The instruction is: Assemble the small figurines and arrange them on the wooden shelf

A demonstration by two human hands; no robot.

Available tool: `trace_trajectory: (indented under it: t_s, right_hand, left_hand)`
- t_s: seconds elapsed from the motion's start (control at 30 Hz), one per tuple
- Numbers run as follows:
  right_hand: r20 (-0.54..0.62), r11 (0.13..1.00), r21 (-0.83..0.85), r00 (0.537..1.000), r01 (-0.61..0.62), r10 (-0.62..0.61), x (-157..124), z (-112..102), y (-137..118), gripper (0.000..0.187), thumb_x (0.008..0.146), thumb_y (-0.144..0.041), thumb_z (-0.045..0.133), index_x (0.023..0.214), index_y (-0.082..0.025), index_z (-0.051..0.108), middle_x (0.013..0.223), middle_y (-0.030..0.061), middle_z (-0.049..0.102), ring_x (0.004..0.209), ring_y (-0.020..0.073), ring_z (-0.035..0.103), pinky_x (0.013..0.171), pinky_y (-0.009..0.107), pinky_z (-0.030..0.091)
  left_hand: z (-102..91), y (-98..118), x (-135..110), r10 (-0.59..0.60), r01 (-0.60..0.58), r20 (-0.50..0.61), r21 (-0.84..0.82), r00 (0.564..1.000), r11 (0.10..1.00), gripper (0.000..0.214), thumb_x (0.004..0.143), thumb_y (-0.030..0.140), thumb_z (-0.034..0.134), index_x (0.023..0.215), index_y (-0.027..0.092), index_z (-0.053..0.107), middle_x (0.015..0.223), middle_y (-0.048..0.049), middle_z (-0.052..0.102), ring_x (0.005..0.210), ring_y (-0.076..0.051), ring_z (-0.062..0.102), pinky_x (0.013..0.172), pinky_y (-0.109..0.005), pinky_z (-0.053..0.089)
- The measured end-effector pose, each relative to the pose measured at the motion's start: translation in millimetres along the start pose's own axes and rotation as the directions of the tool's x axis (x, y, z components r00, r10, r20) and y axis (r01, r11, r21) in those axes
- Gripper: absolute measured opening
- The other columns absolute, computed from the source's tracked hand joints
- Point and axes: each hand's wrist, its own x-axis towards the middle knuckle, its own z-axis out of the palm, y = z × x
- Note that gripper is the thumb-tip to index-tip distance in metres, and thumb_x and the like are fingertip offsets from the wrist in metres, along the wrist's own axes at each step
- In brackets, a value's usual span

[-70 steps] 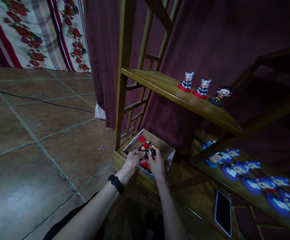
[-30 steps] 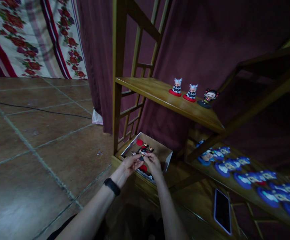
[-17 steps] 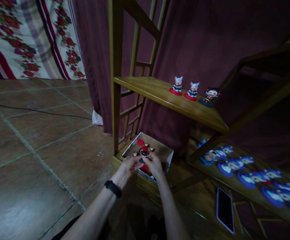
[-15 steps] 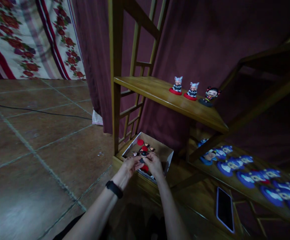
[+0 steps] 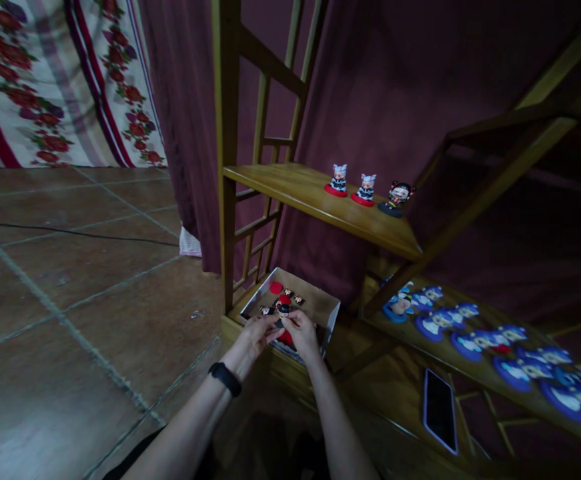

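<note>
A small black-haired figurine [image 5: 283, 311] on a dark base is held between both hands, above an open cardboard box [image 5: 320, 303]. My left hand [image 5: 256, 335] has its fingers closed on the base from the left. From the right, my right hand [image 5: 300, 332] pinches the same figurine with thumb and fingers. Inside the box lie a red disc [image 5: 276, 287], several loose figurine parts and other red pieces, partly covered by my hands.
On the upper shelf [image 5: 290, 189] stand two white-haired figurines on red bases and a black-haired figurine [image 5: 399, 195] on a dark base. Several blue figurines [image 5: 440, 321] line the lower right shelf. A phone [image 5: 440, 410] lies below them. A cable [image 5: 70, 231] crosses the tiled floor.
The view has shifted slightly, so the shelves sit further left in it. Both hands stay on the figurine over the box, which now appears more upright.
</note>
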Motion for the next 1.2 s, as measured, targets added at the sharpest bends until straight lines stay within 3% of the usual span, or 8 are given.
trace_trajectory:
  t_s: [0.13,0.23,0.47,0.6,0.87,1.2]
  right_hand:
    - [-0.013,1.0,0.008,1.0,-0.018,0.018,-0.4,0.3,-5.6,0.018,0.071,-0.036,0.056,0.077,-0.02,0.063,0.075,0.0003,0.067,0.072,0.016,0.06,0.069,0.029,0.048]
    - [-0.019,0.987,0.136,0.996,-0.086,0.09,-1.2,1.7,-10.1,0.021,0.071,-0.037,0.056,0.08,-0.02,0.063,0.078,0.0009,0.067,0.072,0.0163,0.061,0.066,0.028,0.049]
    - [0.008,0.871,0.423,0.962,-0.251,0.274,0.9,4.6,-12.4,0.026,0.061,-0.038,0.066,0.078,-0.019,0.063,0.074,0.0006,0.066,0.067,0.0154,0.06,0.062,0.026,0.048]
    - [0.03,0.831,0.468,0.945,-0.301,0.326,3.4,1.9,-10.4,0.029,0.058,-0.036,0.068,0.08,-0.018,0.064,0.076,0.0009,0.066,0.068,0.0152,0.06,0.063,0.026,0.048]
    - [0.054,0.81,0.498,0.944,-0.309,0.326,1.8,0.0,-6.7,0.029,0.059,-0.034,0.07,0.082,-0.017,0.064,0.077,0.0012,0.068,0.07,0.0146,0.061,0.063,0.026,0.048]
    - [0.115,0.72,0.609,0.936,-0.331,0.333,1.7,-0.7,-7.9,0.024,0.053,-0.027,0.075,0.07,-0.015,0.065,0.071,0.0027,0.068,0.068,0.0152,0.062,0.064,0.028,0.05]
  left_hand:
    - [-0.3,2.3,-1.9,0.008,-0.008,0.067,0.0,0.998,1.0,0.01,0.07,0.006,0.063,0.073,0.013,0.057,0.056,0.001,0.059,0.045,-0.007,0.056,0.055,-0.021,0.055]
    - [-0.3,2.1,-3.1,0.029,-0.028,0.096,-0.006,0.995,1.0,0.011,0.072,0.005,0.06,0.076,0.015,0.057,0.06,0.0002,0.062,0.047,-0.008,0.059,0.057,-0.022,0.055]
    - [2.3,5.2,-2.2,0.015,-0.016,0.145,0.008,0.989,1.0,0.008,0.075,0.005,0.056,0.077,0.012,0.058,0.065,-0.0041,0.065,0.055,-0.011,0.064,0.059,-0.021,0.055]
    - [1.9,6.5,-0.6,0.01,-0.014,0.199,0.015,0.98,1.0,0.011,0.071,0.005,0.061,0.08,0.011,0.06,0.069,-0.006,0.067,0.059,-0.013,0.066,0.06,-0.022,0.056]
    - [2.9,1.5,2.3,0.073,-0.088,0.197,0.067,0.978,0.994,0.014,0.065,0.004,0.069,0.076,0.01,0.062,0.066,-0.0052,0.067,0.059,-0.013,0.065,0.058,-0.022,0.056]
    - [3.9,-3.0,2.1,0.172,-0.188,0.169,0.087,0.971,0.978,0.016,0.06,0.008,0.073,0.072,0.01,0.062,0.066,-0.0046,0.066,0.056,-0.013,0.063,0.055,-0.024,0.056]
